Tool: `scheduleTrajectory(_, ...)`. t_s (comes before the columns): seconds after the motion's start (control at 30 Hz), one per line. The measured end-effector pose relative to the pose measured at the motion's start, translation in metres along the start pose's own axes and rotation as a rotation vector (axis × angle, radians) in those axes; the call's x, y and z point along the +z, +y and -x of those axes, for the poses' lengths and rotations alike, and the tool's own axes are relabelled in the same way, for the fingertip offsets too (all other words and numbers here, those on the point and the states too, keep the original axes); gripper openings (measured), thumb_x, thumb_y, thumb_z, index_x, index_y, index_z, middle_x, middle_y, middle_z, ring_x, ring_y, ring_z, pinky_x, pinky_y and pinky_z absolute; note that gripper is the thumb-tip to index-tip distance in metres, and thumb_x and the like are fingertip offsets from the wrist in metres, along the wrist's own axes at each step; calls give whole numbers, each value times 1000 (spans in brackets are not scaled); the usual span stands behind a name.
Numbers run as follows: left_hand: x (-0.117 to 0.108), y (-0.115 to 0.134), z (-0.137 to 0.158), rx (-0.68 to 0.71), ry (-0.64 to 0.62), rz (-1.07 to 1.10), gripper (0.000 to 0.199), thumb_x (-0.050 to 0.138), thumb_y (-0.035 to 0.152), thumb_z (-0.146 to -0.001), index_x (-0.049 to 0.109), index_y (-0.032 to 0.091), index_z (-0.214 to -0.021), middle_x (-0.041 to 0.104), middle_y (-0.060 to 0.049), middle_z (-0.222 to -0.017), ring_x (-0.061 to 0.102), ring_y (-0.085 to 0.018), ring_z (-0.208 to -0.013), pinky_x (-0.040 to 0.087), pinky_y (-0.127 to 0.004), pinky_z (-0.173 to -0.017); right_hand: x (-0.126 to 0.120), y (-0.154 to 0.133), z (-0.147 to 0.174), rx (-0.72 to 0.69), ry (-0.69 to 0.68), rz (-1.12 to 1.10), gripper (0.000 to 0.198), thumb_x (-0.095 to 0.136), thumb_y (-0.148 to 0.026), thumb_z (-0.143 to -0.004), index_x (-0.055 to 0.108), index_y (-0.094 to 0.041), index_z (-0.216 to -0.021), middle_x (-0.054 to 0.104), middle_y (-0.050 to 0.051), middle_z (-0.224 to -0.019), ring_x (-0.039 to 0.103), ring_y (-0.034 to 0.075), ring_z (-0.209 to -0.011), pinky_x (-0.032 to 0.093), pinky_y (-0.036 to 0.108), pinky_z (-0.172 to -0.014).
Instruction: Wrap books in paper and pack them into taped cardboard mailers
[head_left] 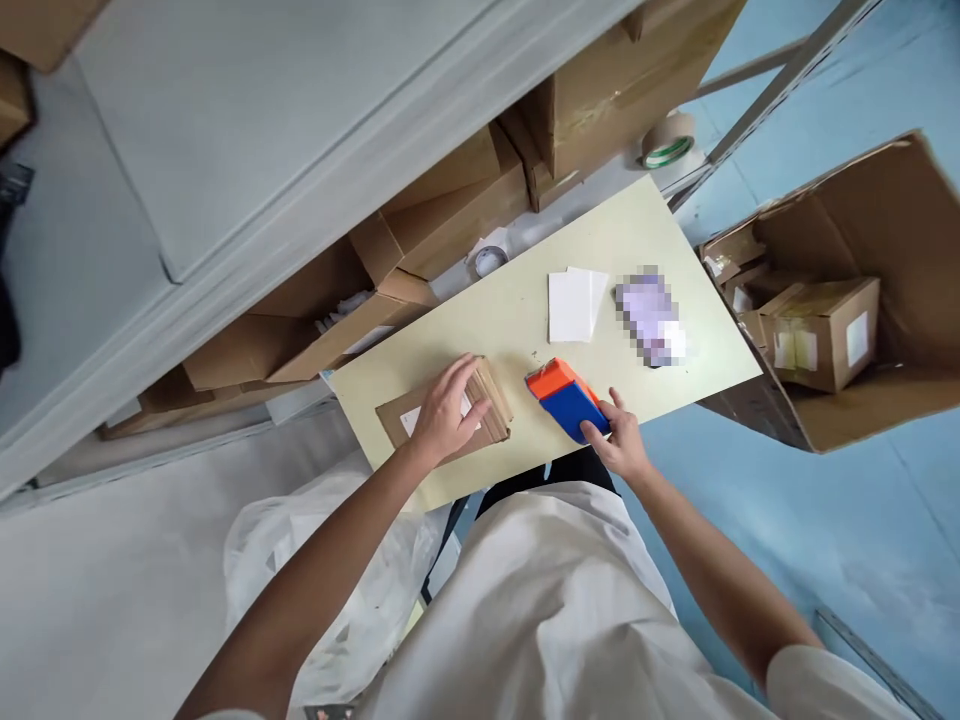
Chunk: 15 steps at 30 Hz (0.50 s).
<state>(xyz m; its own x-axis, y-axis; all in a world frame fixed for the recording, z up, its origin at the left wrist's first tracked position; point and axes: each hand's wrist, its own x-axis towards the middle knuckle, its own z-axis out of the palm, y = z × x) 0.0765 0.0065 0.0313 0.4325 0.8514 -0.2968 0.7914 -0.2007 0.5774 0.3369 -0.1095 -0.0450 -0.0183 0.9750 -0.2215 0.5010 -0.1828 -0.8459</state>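
My left hand (pixel 450 412) rests on a small brown cardboard box (pixel 397 418), thumb and fingers apart across its top. A white label (pixel 410 421) shows on the box, partly covered by that hand. In my right hand (pixel 621 438) is a blue and orange block that looks like a tape dispenser (pixel 566 398), gripped at its blue end. Its orange end points left towards the box, a short gap away. Both hands are over a pale yellow tabletop (pixel 480 320).
White cards (pixel 571 305) and a blurred-out purple item (pixel 649 315) lie on the tabletop. Behind stand open cartons (pixel 450 215) and tape rolls (pixel 667 140) on a shelf. A large carton (pixel 892 250) holding smaller boxes is at right, a clear plastic bag (pixel 322 590) at lower left.
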Motion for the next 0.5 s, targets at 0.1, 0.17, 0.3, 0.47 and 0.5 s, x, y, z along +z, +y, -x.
scheduleTrajectory(0.1, 1, 26, -41, -197, -215, 405, 60, 44, 52, -88, 44, 15, -136, 58, -16, -126, 60, -23, -106, 44, -38, -92, -9, 3, -7, -44, -83, -282, 30, 47, -48, -82, 48, -21, -69, 45, -5, -61, 45, 12, -54, 17, 50, -113)
scheduleTrajectory(0.17, 4, 37, -66, -327, -430, 601, 57, 53, 54, -84, 55, 15, -125, 65, -14, -114, 64, -21, -93, 47, -35, -85, -12, 6, -12, -39, -112, -377, 30, 49, -49, -81, 49, -21, -69, 43, -6, -62, 46, 12, -56, 14, 50, -114)
scheduleTrajectory(0.3, 10, 46, -89, -418, -621, 838, 43, 71, 49, -70, 71, 14, -95, 71, -8, -93, 62, -16, -80, 46, -30, -76, -13, 10, -20, -14, -131, -496, 34, 50, -52, -81, 48, -20, -67, 43, -5, -62, 47, 12, -56, 14, 48, -115)
scheduleTrajectory(0.47, 18, 45, -89, -582, -611, 1020, 38, 80, 46, -61, 71, 13, -79, 68, -3, -76, 58, -10, -68, 44, -26, -68, -8, 16, -23, 14, -144, -587, 35, 52, -55, -79, 51, -21, -69, 45, -5, -63, 49, 13, -59, 15, 47, -115)
scheduleTrajectory(0.5, 20, 44, -88, -609, -606, 1051, 38, 80, 45, -60, 71, 13, -78, 68, -3, -76, 58, -10, -68, 44, -25, -69, -6, 18, -23, 16, -141, -599, 35, 52, -55, -79, 52, -21, -70, 45, -4, -63, 49, 14, -59, 16, 46, -114)
